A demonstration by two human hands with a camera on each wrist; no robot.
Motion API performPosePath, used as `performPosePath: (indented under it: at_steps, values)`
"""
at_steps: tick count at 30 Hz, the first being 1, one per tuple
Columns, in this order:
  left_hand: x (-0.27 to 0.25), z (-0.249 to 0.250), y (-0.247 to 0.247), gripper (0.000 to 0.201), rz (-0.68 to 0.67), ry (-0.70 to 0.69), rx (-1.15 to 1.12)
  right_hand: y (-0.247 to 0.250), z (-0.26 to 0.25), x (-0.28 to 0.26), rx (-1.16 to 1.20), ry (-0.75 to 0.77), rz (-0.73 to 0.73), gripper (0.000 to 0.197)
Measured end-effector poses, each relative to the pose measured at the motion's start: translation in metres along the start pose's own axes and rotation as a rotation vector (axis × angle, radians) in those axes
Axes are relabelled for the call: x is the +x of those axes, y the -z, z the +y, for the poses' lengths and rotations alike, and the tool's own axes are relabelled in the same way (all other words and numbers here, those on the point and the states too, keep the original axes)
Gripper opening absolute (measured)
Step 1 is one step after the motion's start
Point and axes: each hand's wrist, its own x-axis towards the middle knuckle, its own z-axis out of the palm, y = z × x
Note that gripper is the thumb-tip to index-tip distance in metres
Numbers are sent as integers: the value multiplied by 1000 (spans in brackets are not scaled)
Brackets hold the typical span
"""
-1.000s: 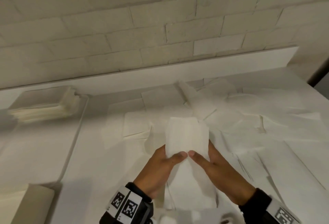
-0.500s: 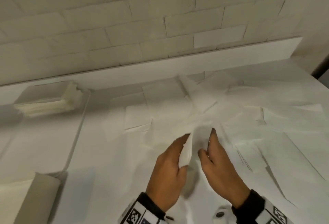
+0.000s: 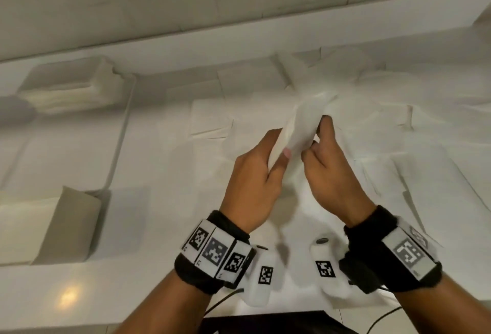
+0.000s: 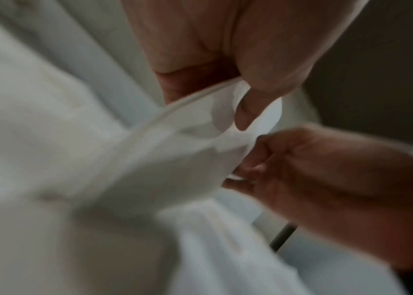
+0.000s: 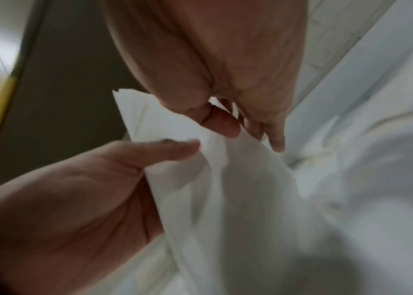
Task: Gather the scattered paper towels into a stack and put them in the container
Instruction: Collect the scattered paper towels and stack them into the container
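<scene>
Head view: paper towel [image 3: 297, 131] raised between hands, left hand [image 3: 255, 182] pinching, right hand [image 3: 329, 174] gripping opposite edge.

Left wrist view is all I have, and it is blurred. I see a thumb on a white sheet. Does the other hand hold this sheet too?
Observer: Yes. In the right wrist view the right hand pinches the paper towel near its top edge, while the thumb of the left hand presses on it.
Operator: Is there a stack somewhere?
Observer: The head view shows a stack at the far left, seemingly inside the shallow container.
Operator: Are there loose sheets on the table?
Observer: Yes, many scattered towels lie beyond and to the right of the hands.
</scene>
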Motion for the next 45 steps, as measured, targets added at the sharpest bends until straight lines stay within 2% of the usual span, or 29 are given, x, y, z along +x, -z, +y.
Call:
performPosePath:
  at_steps: [2, 6, 9, 12, 14, 17, 19, 21, 25, 28, 30, 32, 34, 37, 39, 41, 43, 45]
  values:
    - [-9, -9, -4, 33, -47, 72, -9, -7, 11, -9, -45, -47, -24, 27]
    - [-2, 0, 5, 27, 18, 34, -85, -3, 2, -9, -21, 20, -13, 30]
    - [-11, -4, 5, 27, -12, 94, -119, -4, 10, -18, -28, -102, -71, 40]
    - [-23, -16, 7, 29, -52, 219, -164, -10, 16, -25, -116, -174, -144, 32]
    - [-21, -14, 24, 29, 5, 307, -360, -16, 3, -21, -139, -155, -166, 34]
    - [-20, -1, 71, 31, 106, 428, -833, -31, -33, -6, -262, -34, -213, 27]
    - [-27, 0, 106, 32, 169, 433, -972, -49, -59, 7, -196, -24, -325, 21]
    - [-40, -9, 139, 32, 266, 418, -1019, -79, -80, 19, -148, -32, -469, 20]
    - [-71, -43, 210, 39, 498, 428, -1058, -168, -105, 37, -208, 42, -738, 20]
    - [-97, -76, 282, 38, 738, 432, -973, -246, -115, 58, -251, 72, -847, 24]
    - [-120, -99, 337, 34, 911, 453, -778, -296, -122, 72, -305, 118, -905, 26]
    - [-145, -118, 384, 32, 967, 475, -460, -338, -130, 80, -431, 173, -977, 31]
    - [-167, -138, 414, 37, 885, 505, -139, -369, -133, 79, -547, 170, -1052, 35]
    - [-183, -168, 426, 53, 591, 512, 219, -393, -125, 69, -688, 154, -1116, 43]
    - [-186, -187, 421, 64, 365, 511, 333, -400, -116, 61, -779, 149, -1121, 44]
    - [-184, -198, 420, 71, 214, 544, 418, -404, -112, 55, -840, 139, -1110, 47]
    - [-182, -200, 426, 75, 141, 547, 484, -406, -112, 52, -881, 117, -1114, 53]
    - [-179, -198, 430, 77, 127, 524, 532, -406, -112, 51, -925, 110, -1113, 55]
